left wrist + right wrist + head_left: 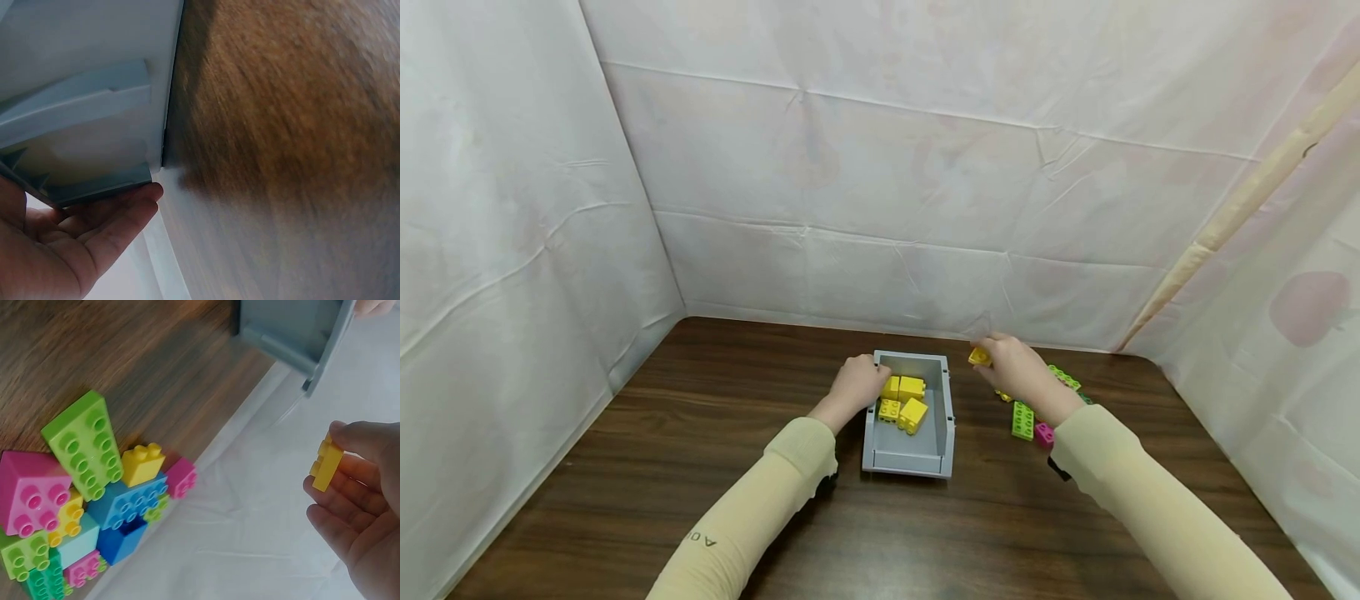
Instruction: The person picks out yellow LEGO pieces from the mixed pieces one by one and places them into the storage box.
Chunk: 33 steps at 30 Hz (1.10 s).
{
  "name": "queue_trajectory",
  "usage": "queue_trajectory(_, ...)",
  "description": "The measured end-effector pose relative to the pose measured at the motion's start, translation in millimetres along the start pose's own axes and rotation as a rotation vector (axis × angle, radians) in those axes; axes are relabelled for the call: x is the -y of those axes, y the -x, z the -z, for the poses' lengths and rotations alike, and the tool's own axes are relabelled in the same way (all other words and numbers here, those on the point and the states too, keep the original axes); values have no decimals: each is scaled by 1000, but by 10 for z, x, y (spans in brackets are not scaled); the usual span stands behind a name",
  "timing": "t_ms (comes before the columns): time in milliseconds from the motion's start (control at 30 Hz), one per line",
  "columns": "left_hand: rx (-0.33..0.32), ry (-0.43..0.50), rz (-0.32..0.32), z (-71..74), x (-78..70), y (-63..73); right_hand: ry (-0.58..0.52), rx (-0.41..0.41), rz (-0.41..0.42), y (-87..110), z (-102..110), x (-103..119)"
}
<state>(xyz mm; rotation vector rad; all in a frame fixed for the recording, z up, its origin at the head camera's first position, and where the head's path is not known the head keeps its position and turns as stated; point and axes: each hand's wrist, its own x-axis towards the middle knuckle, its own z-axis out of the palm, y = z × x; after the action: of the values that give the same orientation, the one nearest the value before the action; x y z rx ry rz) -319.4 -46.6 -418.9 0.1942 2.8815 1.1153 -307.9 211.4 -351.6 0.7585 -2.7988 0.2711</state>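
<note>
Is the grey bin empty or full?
Neither: yellow bricks lie inside the grey bin, but part of its floor shows bare.

A few small letters (702, 540) can be seen in the head view. They are on the long, pale yellow sleeve (737, 517) on the person's left arm. Use the sleeve's cuff (801, 450) to find them: they sit behind the cuff, on the elbow side of it, well apart from it. The letters are dark and make one short row that goes across the cloth. The one that is easiest to read looks like a big A. Next to it is a round one, maybe an O or a Q. Then comes a bit of a mark at the sleeve's edge, too small to tell.
</note>
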Motion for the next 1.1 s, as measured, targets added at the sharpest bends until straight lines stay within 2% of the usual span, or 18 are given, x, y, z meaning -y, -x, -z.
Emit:
queue_trajectory(467,8,-2,18,0,-6,3,-15,-18,51,98,30,309)
queue_trajectory(1100,18,22,6,12,-8,12,-64,-3,149,234,-8,709)
